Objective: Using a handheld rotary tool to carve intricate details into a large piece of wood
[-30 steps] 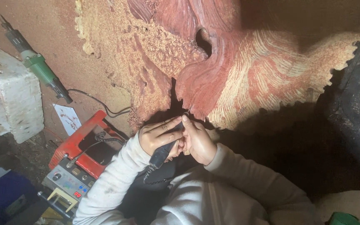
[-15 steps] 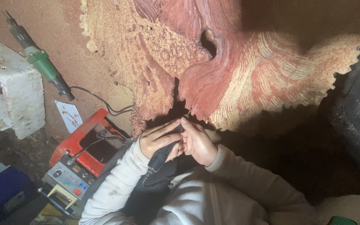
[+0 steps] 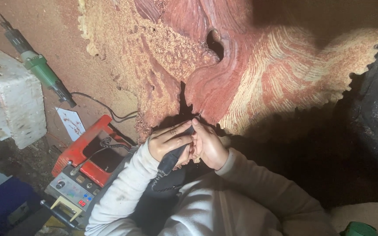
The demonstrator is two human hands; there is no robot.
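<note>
Both hands meet at the lower edge of the big red wood carving (image 3: 241,83). The left hand (image 3: 169,142) has its fingers (image 3: 176,130) wrapped closed around a dark rotary handpiece (image 3: 173,156), whose tip points up at the carving's edge; its ribbed cord end trails down toward the pale sleeve. The right hand (image 3: 208,146) sits touching the left, fingers curled in against the handpiece near its tip. Left of the carving lie a green power tool (image 3: 40,72), a white block (image 3: 9,94) and a red control box (image 3: 86,168).
</note>
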